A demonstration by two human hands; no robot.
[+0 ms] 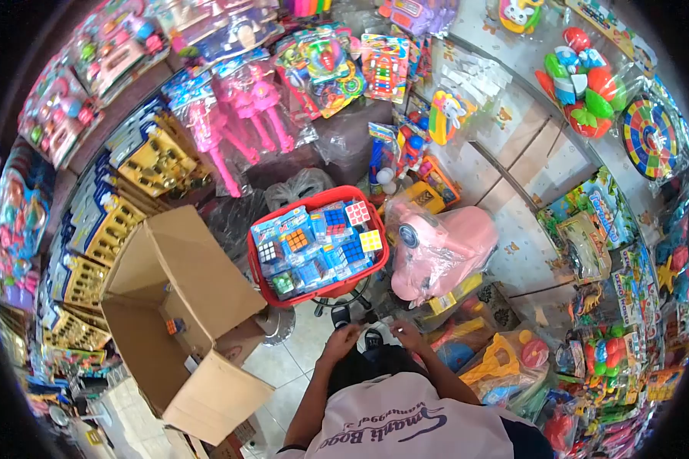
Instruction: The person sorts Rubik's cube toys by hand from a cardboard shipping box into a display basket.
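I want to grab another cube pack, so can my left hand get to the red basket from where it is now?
Probably yes. The left hand sits just below the red basket, with only a bit of floor and the stool base between them. The basket's top is open, the cardboard box lies off to the side, so nothing seems to block it.

A crowded toy shop with a pale tiled floor. Packaged toys cover the walls and shelves, and an open cardboard box stands at left.

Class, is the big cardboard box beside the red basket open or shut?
Open: the cardboard box has its flaps spread wide, and its inside shows, with one small cube toy in it.
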